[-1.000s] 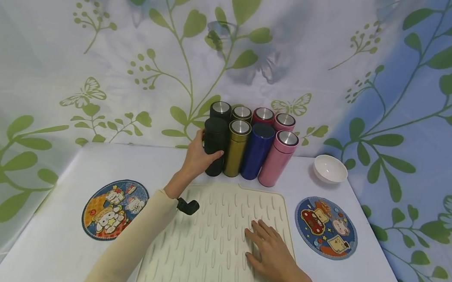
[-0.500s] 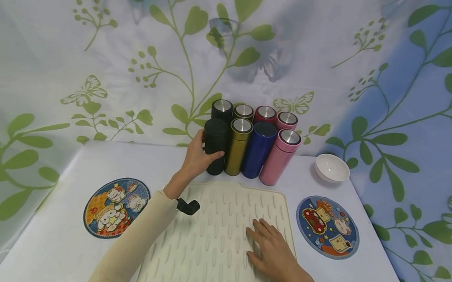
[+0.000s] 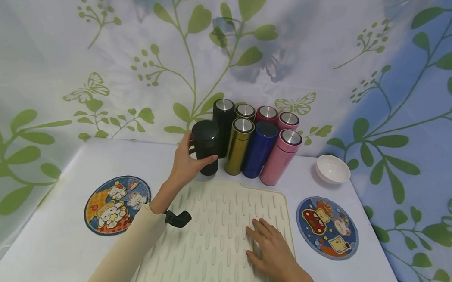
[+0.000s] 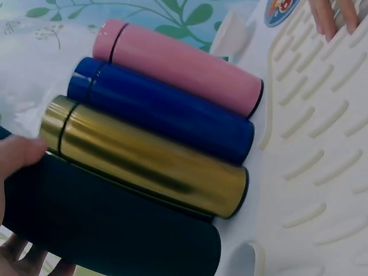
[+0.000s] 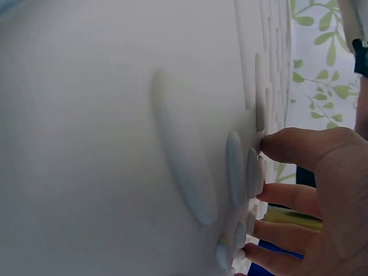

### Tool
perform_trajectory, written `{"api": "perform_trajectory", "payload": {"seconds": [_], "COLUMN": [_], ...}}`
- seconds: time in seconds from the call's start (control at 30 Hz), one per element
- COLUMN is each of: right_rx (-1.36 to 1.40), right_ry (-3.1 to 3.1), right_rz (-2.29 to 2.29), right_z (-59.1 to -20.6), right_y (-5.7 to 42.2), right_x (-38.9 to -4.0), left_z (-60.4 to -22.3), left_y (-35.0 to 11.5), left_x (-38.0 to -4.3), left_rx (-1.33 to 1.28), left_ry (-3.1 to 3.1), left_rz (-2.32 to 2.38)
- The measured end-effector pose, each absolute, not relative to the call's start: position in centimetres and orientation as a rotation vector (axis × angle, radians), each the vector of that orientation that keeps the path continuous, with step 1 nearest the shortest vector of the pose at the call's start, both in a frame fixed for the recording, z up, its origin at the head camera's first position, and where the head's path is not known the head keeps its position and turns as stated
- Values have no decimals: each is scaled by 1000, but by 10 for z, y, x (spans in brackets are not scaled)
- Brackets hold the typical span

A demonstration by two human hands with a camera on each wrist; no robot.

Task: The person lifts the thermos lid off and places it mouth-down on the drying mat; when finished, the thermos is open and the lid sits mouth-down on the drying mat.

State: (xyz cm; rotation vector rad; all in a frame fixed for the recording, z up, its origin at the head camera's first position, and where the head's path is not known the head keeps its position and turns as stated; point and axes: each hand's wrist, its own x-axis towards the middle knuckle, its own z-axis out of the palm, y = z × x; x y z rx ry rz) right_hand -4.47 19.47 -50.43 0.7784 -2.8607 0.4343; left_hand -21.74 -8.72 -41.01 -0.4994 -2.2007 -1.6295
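Note:
My left hand (image 3: 186,160) grips a black thermos flask (image 3: 205,142), thumb on its near side and fingers round the back. The flask leans slightly and stands apart to the left of a gold flask (image 3: 239,148). In the left wrist view the black flask (image 4: 115,215) runs along the bottom, with the thumb at its upper end. My right hand (image 3: 270,251) rests on the cream ridged mat (image 3: 213,226), fingers spread. Seen from the right wrist, the fingertips (image 5: 270,144) touch the mat's raised ridges.
Beside the gold flask stand a blue flask (image 3: 259,151) and a pink flask (image 3: 279,159). Several more, one of them black (image 3: 223,128), form a row behind. A white bowl (image 3: 332,170) sits at the right; round cartoon mats (image 3: 117,205) lie on either side.
My left hand has drawn the black flask left and slightly nearer, away from the gold flask, uncovering more of the black flask behind. My right hand has stayed in place.

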Motion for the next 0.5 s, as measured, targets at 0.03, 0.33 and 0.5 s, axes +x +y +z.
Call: {"api": "perform_trajectory", "payload": {"seconds": [0.03, 0.33, 0.5], "right_rx": [782, 830, 839], "right_ry": [-2856, -2829, -2850], "right_rz": [435, 431, 412], "right_z": [-504, -501, -499], "right_y": [195, 195, 196], "right_x": [-45, -49, -50], "left_z": [-408, -381, -397], "left_y": [-88, -96, -101], "left_x": [-213, -167, -161], "left_rx": [-510, -610, -639], "left_ry": [-2190, -2131, -2185], "left_rz": [-1637, -1661, -1613]}}
